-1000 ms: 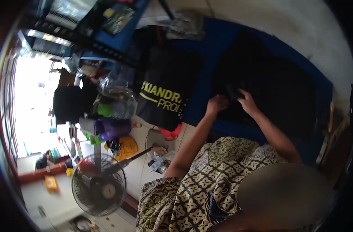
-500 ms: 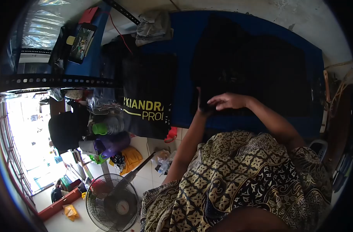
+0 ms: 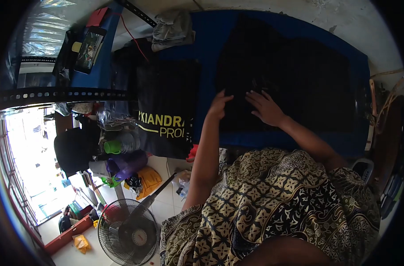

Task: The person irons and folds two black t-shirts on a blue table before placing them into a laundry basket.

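A large black garment [image 3: 299,75] lies spread over the blue table surface [image 3: 208,44]. My left hand [image 3: 219,104] is at the garment's left edge, its thumb and forefinger apart and the other fingers partly curled, with nothing visible between them. To its right, my right hand [image 3: 266,108] rests on the black cloth with its fingers spread. A small faint print on the cloth shows just above the right hand. Left of my left hand lies a folded black cloth with yellow and white lettering [image 3: 164,95].
Grey folded cloths [image 3: 173,29] sit at the table's back left. A phone [image 3: 90,49] stands on the shelf at the upper left, above a perforated metal bar [image 3: 64,95]. Below on the floor is a fan [image 3: 129,230], with purple [image 3: 129,164] and green items near it.
My left hand has moved up and left, away from my right hand. The right hand has lowered onto the cloth and spread its fingers. The view has shifted slightly.
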### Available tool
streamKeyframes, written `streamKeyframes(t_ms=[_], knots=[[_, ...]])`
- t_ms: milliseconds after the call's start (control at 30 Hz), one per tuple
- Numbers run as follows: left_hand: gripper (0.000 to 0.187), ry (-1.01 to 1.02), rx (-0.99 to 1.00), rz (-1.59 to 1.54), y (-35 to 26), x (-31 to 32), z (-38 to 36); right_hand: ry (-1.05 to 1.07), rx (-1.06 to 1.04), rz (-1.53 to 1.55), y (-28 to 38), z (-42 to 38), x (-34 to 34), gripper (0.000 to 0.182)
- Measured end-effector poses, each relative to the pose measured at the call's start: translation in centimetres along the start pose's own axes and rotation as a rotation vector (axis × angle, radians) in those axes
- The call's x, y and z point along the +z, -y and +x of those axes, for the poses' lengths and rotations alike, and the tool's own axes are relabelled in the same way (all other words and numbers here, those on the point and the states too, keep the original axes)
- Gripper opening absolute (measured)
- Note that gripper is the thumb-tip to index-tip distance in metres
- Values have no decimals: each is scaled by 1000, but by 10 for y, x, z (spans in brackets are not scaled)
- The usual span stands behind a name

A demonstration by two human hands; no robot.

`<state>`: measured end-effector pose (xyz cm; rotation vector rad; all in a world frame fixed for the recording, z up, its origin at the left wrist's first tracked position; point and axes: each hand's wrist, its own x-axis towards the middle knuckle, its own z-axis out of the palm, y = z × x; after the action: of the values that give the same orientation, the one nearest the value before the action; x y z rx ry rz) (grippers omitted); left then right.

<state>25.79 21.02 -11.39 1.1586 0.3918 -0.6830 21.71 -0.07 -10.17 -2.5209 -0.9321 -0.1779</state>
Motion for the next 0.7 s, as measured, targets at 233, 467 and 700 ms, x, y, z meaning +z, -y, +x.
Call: streamKeyframes(t_ms=[233,467,700], knots=[[59,-136,128,240,16,-5,-43,-255,320,103,3,-64,-27,34],[65,-276,173,292,37,-7,-51,-142,1436,1139,16,-75,-24,28],[60,-530,290,1153,17,12,-63,159,1355,1110,-1,-82,-30,35]])
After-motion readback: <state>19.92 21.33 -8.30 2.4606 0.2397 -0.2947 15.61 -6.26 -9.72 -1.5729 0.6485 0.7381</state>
